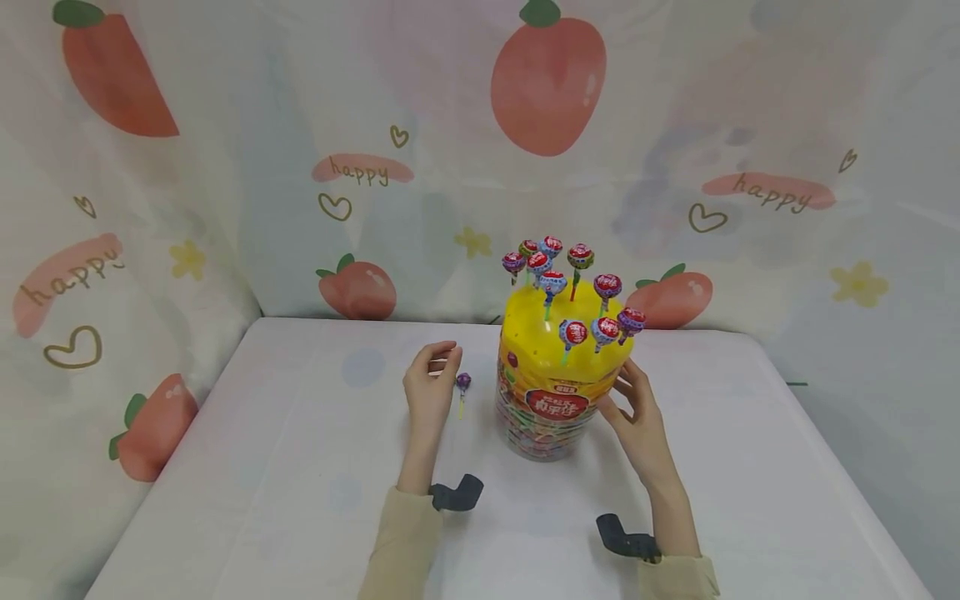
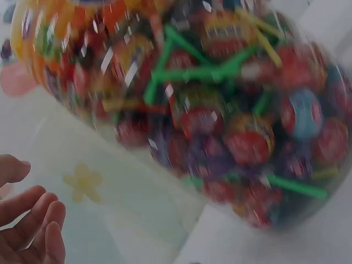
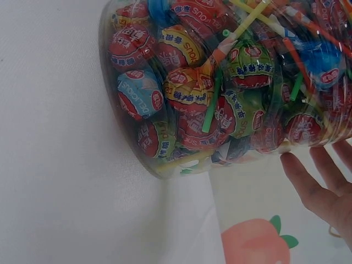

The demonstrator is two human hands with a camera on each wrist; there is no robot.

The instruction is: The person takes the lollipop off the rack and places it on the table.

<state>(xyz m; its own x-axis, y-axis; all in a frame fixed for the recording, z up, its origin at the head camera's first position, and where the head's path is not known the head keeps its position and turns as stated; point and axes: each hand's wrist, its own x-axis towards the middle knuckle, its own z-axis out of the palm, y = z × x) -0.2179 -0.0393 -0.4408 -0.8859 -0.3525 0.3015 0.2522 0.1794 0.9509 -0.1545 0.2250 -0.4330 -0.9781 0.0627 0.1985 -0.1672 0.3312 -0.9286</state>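
A clear plastic jar packed with wrapped lollipops stands upright on the table, wearing a yellow lid. Several lollipops stick up out of that lid by their sticks. At the jar's right side is my right hand, thumb and fingers spread against its wall; its fingertips meet the plastic in the right wrist view. My left hand hovers left of the jar, fingers loosely bent with nothing between them. Just right of it, one purple-wrapped lollipop with a yellow stick lies apart from the jar.
The white table runs back to a hanging cloth printed with fruit, hearts and the word happy. The cloth also covers the left side. A dark camera mount is strapped to the left wrist, another mount to the right.
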